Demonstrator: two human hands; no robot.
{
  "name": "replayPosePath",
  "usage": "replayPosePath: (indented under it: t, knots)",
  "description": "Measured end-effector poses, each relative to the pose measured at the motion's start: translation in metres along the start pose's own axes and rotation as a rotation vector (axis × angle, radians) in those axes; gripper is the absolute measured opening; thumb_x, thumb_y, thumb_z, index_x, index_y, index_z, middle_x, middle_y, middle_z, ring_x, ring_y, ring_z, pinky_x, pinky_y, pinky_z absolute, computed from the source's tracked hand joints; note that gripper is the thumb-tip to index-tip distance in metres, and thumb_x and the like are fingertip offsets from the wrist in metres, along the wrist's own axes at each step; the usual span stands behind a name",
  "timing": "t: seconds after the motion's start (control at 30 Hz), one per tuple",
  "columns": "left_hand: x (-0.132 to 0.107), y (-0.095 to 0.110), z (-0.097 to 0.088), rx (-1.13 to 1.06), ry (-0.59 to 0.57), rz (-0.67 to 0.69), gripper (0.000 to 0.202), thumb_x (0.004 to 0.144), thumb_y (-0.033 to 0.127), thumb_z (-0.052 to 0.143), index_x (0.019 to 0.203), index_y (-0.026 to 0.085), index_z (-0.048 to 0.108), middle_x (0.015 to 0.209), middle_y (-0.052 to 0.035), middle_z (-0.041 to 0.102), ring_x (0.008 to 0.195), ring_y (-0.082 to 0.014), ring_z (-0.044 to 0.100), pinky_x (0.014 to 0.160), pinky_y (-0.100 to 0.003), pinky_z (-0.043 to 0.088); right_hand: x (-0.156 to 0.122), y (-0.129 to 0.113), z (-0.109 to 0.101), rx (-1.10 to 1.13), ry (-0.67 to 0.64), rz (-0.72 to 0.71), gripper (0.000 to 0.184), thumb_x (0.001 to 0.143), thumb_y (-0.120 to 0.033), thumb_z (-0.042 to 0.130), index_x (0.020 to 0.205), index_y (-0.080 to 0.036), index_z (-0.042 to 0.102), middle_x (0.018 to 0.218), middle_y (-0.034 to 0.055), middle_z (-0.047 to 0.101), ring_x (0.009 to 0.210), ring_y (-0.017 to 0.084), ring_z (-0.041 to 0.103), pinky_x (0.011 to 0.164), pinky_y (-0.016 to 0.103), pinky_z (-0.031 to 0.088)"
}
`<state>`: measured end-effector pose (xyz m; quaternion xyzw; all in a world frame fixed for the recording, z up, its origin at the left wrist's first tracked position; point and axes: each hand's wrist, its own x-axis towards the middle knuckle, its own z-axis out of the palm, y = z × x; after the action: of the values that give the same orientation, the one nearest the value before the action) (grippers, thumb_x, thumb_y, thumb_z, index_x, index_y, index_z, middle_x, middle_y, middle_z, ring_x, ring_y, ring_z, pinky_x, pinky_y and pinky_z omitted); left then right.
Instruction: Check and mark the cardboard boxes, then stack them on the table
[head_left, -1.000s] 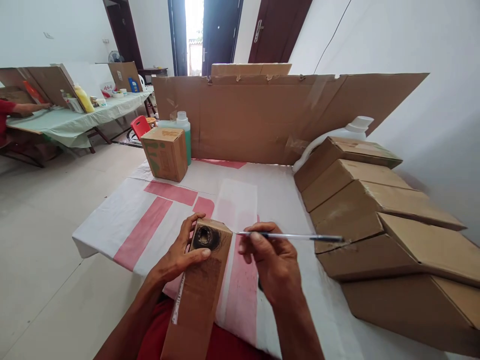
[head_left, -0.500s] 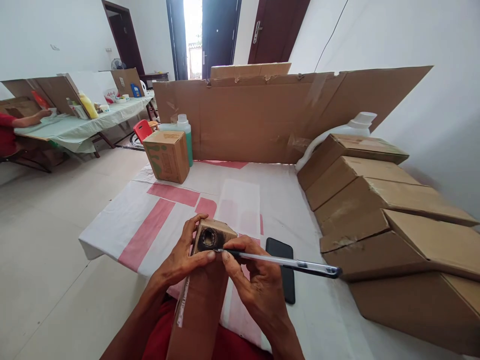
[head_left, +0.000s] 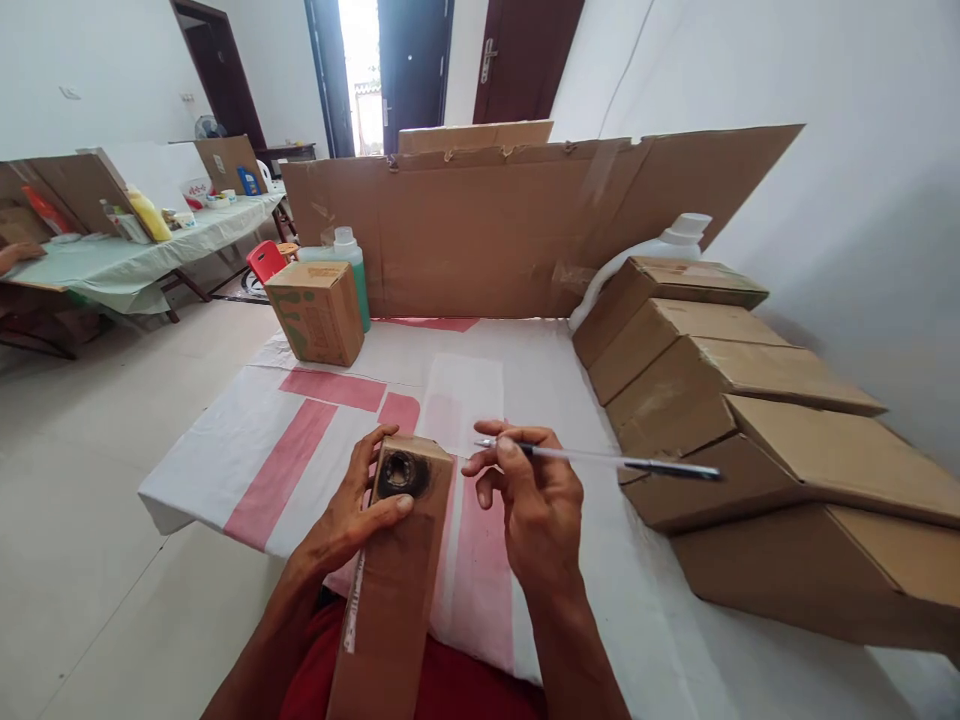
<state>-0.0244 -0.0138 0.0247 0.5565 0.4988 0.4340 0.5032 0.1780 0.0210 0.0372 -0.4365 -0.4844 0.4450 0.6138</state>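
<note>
My left hand (head_left: 349, 510) grips the upper end of a long narrow cardboard box (head_left: 394, 590), thumb on its front face and fingers round its left side. The box leans upright from my lap. Near its top is a round hole (head_left: 396, 470) with a dark, blackened ring around it. In my right hand (head_left: 536, 500) is a clear-barrelled pen (head_left: 592, 456), pinched between thumb and fingers. Its tip points left, and a gap separates it from the box. The pen's far end reaches out to the right.
Cardboard boxes (head_left: 780, 380) line the table's right side, beside a white jug (head_left: 675, 240). A small box (head_left: 319, 315) and a green-liquid bottle (head_left: 358, 275) stand at back left. A cardboard panel (head_left: 465, 230) closes the back. A person's hand (head_left: 21, 255) rests at another table.
My right hand has lifted the pen off the box, up and to the right. My left hand keeps its hold on the box. The view has shifted slightly.
</note>
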Motion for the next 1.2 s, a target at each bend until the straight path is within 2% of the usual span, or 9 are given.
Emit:
replayPosePath:
  t: [0.1, 0.2, 0.3, 0.4, 0.5, 0.7, 0.83, 1.0, 1.2]
  knots:
    - [-0.005, 0.000, -0.004, 0.009, 0.073, -0.025, 0.085, 0.082, 0.057, 0.072, 0.155, 0.031, 0.037, 0.148, -0.0085, 0.054, 0.140, -0.0365, 0.048, 0.118, -0.048, 0.037, 0.018, 0.034, -0.015, -0.346, -0.097, 0.170, 0.023, 0.099, -0.044, 0.046, 0.089, -0.024, 0.045, 0.091, 0.0030, 0.069, 0.056, 0.012, 0.062, 0.046, 0.023, 0.041]
    - [-0.008, -0.003, -0.009, 0.008, 0.150, -0.063, 0.087, 0.081, 0.063, 0.070, 0.156, 0.032, 0.037, 0.145, -0.0081, 0.057, 0.137, -0.0375, 0.052, 0.118, -0.048, 0.036, 0.017, 0.073, -0.024, -0.663, -0.184, 0.301, 0.020, 0.092, -0.028, 0.055, 0.074, -0.023, 0.046, 0.065, -0.0028, 0.061, 0.053, 0.014, 0.061, 0.053, 0.024, 0.041]
    - [-0.008, -0.006, -0.013, 0.004, 0.190, -0.085, 0.086, 0.081, 0.064, 0.069, 0.155, 0.031, 0.039, 0.144, -0.0081, 0.058, 0.134, -0.0378, 0.054, 0.116, -0.048, 0.039, 0.003, 0.097, -0.018, -0.867, -0.171, 0.356, 0.014, 0.089, -0.016, 0.058, 0.077, -0.021, 0.053, 0.075, 0.0045, 0.069, 0.074, 0.020, 0.068, 0.065, 0.027, 0.041]
    - [-0.007, -0.007, -0.015, 0.013, 0.199, -0.094, 0.084, 0.080, 0.064, 0.069, 0.153, 0.031, 0.041, 0.145, -0.0083, 0.057, 0.135, -0.0383, 0.053, 0.116, -0.048, 0.040, -0.007, 0.099, -0.009, -1.027, -0.188, 0.396, 0.006, 0.095, -0.019, 0.057, 0.090, -0.018, 0.061, 0.093, 0.0126, 0.074, 0.091, 0.026, 0.071, 0.073, 0.031, 0.042]
    - [-0.007, -0.006, -0.014, 0.011, 0.196, -0.105, 0.083, 0.080, 0.063, 0.069, 0.152, 0.031, 0.041, 0.145, -0.0086, 0.057, 0.135, -0.0387, 0.053, 0.117, -0.050, 0.038, -0.010, 0.088, -0.012, -1.127, -0.197, 0.412, 0.019, 0.098, -0.038, 0.062, 0.101, -0.019, 0.064, 0.102, 0.0127, 0.074, 0.096, 0.029, 0.071, 0.076, 0.034, 0.045]
    - [-0.008, -0.004, -0.011, -0.005, 0.202, -0.086, 0.081, 0.082, 0.062, 0.068, 0.152, 0.031, 0.043, 0.144, -0.0082, 0.058, 0.135, -0.0379, 0.053, 0.117, -0.049, 0.037, -0.014, 0.074, -0.055, -1.357, 0.087, 0.461, 0.052, 0.096, -0.042, 0.065, 0.134, -0.008, 0.053, 0.137, 0.0277, 0.054, 0.131, 0.041, 0.051, 0.097, 0.048, 0.045]
    - [-0.007, -0.001, -0.008, 0.001, 0.180, -0.079, 0.080, 0.083, 0.062, 0.068, 0.153, 0.032, 0.043, 0.141, -0.0076, 0.061, 0.133, -0.0374, 0.055, 0.118, -0.049, 0.036, -0.020, 0.078, -0.072, -1.365, 0.138, 0.551, 0.055, 0.091, -0.042, 0.071, 0.126, -0.002, 0.058, 0.128, 0.0307, 0.058, 0.125, 0.046, 0.054, 0.097, 0.056, 0.046]
    - [-0.009, 0.003, -0.006, -0.013, 0.196, -0.058, 0.083, 0.082, 0.063, 0.069, 0.154, 0.031, 0.042, 0.144, -0.0076, 0.060, 0.134, -0.0378, 0.055, 0.118, -0.048, 0.037, -0.018, 0.082, -0.084, -1.218, 0.133, 0.594, 0.067, 0.081, -0.051, 0.077, 0.124, -0.005, 0.056, 0.127, 0.0306, 0.062, 0.120, 0.044, 0.061, 0.089, 0.047, 0.050]
    - [-0.010, 0.001, -0.008, -0.030, 0.204, -0.069, 0.079, 0.084, 0.060, 0.067, 0.153, 0.030, 0.043, 0.140, -0.0080, 0.061, 0.133, -0.0375, 0.054, 0.117, -0.048, 0.038, -0.024, 0.091, -0.097, -0.889, 0.120, 0.525, 0.027, 0.084, -0.043, 0.062, 0.095, -0.019, 0.062, 0.096, 0.0138, 0.072, 0.098, 0.034, 0.069, 0.083, 0.041, 0.051]
